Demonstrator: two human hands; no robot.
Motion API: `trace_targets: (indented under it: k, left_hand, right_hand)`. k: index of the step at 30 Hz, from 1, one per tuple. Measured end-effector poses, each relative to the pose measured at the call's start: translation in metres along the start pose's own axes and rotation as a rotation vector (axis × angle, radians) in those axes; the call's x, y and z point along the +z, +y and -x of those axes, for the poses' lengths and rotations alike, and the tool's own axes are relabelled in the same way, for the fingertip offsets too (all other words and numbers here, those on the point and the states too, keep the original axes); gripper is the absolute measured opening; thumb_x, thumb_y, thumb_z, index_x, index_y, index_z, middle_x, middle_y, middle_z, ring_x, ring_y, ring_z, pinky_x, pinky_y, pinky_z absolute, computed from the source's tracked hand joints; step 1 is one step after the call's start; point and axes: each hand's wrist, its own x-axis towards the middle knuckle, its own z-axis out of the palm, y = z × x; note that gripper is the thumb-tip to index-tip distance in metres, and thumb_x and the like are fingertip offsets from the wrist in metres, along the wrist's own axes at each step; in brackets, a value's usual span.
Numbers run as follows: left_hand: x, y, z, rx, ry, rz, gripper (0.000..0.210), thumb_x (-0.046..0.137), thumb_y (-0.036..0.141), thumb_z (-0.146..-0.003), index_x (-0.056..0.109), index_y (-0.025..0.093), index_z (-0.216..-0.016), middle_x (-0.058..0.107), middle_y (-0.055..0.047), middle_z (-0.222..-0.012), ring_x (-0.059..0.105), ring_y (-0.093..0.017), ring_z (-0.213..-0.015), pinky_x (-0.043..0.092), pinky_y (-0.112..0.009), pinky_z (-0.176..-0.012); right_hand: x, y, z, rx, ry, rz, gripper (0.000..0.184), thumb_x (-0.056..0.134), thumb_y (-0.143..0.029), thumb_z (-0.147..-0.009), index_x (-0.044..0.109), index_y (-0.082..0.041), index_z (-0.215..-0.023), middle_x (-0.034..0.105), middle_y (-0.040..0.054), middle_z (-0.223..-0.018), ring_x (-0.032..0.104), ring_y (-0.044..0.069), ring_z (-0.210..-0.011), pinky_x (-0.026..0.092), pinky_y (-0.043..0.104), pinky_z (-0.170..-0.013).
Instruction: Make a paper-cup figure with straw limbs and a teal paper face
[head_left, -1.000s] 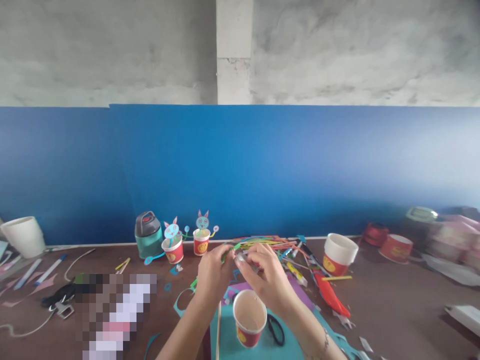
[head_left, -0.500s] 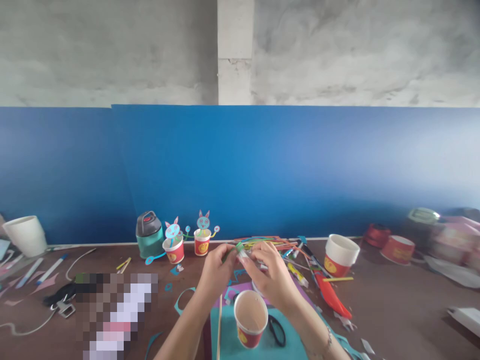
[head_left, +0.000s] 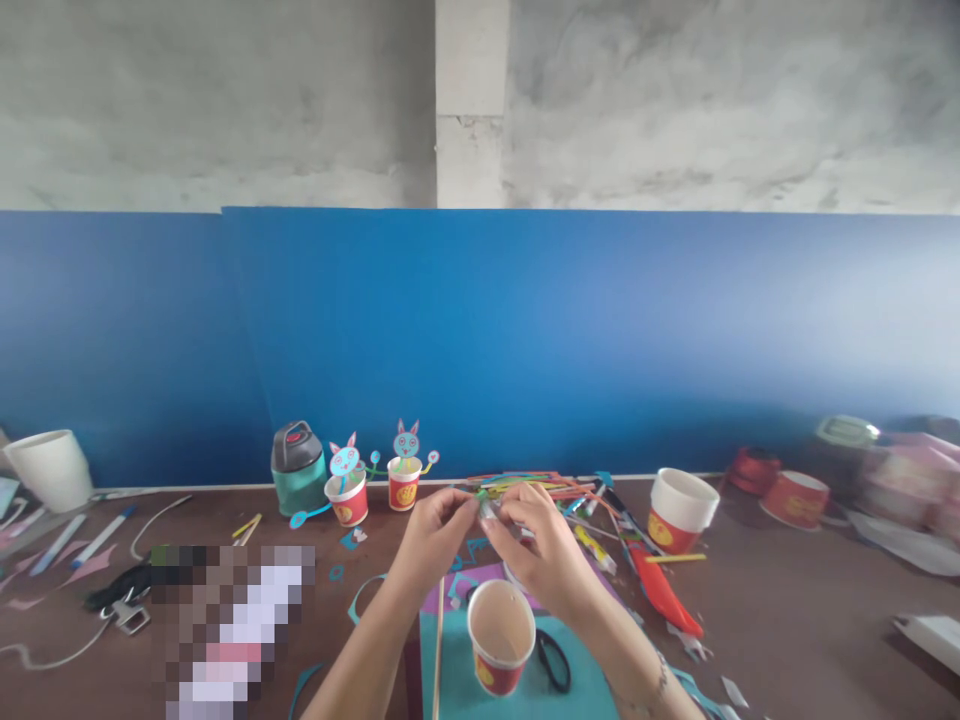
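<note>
Small green piece (head_left: 481, 495), held, partly hidden

Green piece (head_left: 481, 495) partly hidden by fingers (head_left: 498, 538), white object (head_left: 931, 640) cut off

Nearest cup (head_left: 496, 678) smooth paper; upper wall (head_left: 225, 100) rough, matt.

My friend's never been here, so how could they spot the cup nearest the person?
Below the blue wall runs a brown table. On its near side lies a teal sheet. The red-and-white cup, mouth up, is the only one on it.
</note>
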Motion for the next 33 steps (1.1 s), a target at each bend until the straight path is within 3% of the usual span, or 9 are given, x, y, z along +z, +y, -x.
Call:
trace_targets:
  k: [7,12,18,22,25,33]
  left_hand:
    - [-0.004,-0.006,-0.001,0.041,0.025,-0.106,0.031,0.049,0.042,-0.083,0.058,0.014,-0.073,0.047,0.003,-0.054,0.04,-0.01,-0.049,0.03,-0.022,-0.048]
    - [-0.006,-0.003,0.001,0.15,0.095,-0.207,0.03,0.044,0.039,-0.087,0.057,0.015,-0.073,0.052,0.001,-0.063,0.046,-0.012,-0.061,0.035,-0.023,-0.059]
    - [-0.009,0.003,0.001,0.152,0.17,-0.15,0.033,0.045,0.043,-0.085,0.056,0.014,-0.073,0.051,-0.001,-0.064,0.045,-0.013,-0.062,0.033,-0.024,-0.059]
    - [-0.015,0.006,0.0,0.028,0.046,0.076,0.039,0.053,0.052,-0.078,0.054,0.013,-0.072,0.049,0.0,-0.06,0.037,-0.009,-0.053,0.028,-0.022,-0.051]
    - [-0.017,0.007,0.001,-0.06,-0.021,0.241,0.043,0.062,0.054,-0.073,0.053,0.014,-0.086,0.051,0.002,-0.06,0.037,-0.008,-0.052,0.026,-0.02,-0.049]
    - [-0.013,0.004,0.002,-0.128,-0.139,0.392,0.041,0.066,0.051,-0.072,0.046,0.016,-0.081,0.051,0.003,-0.056,0.037,-0.007,-0.05,0.024,-0.018,-0.045]
  right_hand:
    - [-0.001,-0.006,0.001,-0.045,-0.046,0.022,0.03,0.049,-0.031,-0.088,0.046,-0.02,-0.06,0.053,0.0025,-0.079,0.049,0.017,-0.083,0.041,0.03,-0.072]
    - [-0.001,-0.012,0.002,-0.072,-0.025,0.054,0.03,0.052,-0.029,-0.086,0.044,-0.019,-0.059,0.052,0.0019,-0.077,0.049,0.017,-0.081,0.039,0.031,-0.072]
    - [0.002,-0.004,0.002,-0.032,0.029,0.103,0.035,0.052,-0.033,-0.086,0.038,-0.02,-0.056,0.051,0.0012,-0.069,0.049,0.017,-0.076,0.037,0.031,-0.069]
    - [0.007,0.007,0.0,-0.026,0.028,0.059,0.034,0.05,-0.035,-0.087,0.043,-0.02,-0.058,0.054,0.0022,-0.073,0.05,0.018,-0.079,0.039,0.032,-0.071]
    - [0.01,0.011,-0.001,-0.035,0.033,0.057,0.032,0.05,-0.036,-0.087,0.047,-0.02,-0.06,0.055,0.0026,-0.074,0.05,0.018,-0.08,0.039,0.032,-0.072]
    - [0.013,0.012,-0.001,-0.059,0.051,0.105,0.03,0.049,-0.034,-0.088,0.048,-0.02,-0.062,0.055,0.0034,-0.075,0.049,0.019,-0.08,0.038,0.032,-0.071]
